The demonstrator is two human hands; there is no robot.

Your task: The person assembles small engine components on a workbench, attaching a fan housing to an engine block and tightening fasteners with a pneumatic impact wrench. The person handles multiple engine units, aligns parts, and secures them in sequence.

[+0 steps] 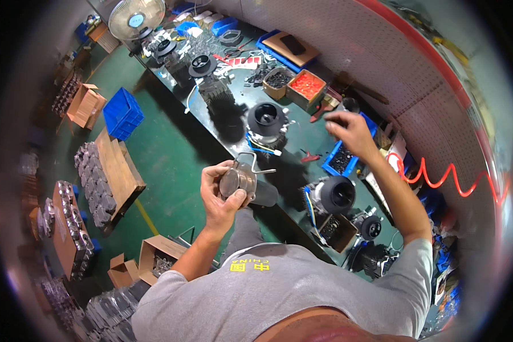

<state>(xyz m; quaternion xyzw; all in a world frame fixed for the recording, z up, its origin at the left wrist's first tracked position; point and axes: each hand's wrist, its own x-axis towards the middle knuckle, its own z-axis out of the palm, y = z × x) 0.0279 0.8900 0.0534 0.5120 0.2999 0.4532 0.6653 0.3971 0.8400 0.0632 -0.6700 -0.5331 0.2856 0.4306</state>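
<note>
My left hand [218,196] is closed around a round, silvery metal housing [237,181], holding it up before my body at the bench's near edge. A bent metal rod [255,163] sticks up from the housing's far side. A grey cylinder [266,195] shows just right of it; I cannot tell whether the two are joined. My right hand [349,132] is raised over the bench with fingers curled together, and whatever they may hold is too small to see. Close by are red-handled pliers [323,108] and a blue tray of small black parts [329,165].
Motor units with black round tops [266,117] line the bench [290,171]. Behind them stand a box of orange-red pieces [320,101] and one of dark pieces [266,91]. A red coiled hose [433,181] hangs at right. On the floor are a blue crate [109,121] and cartons.
</note>
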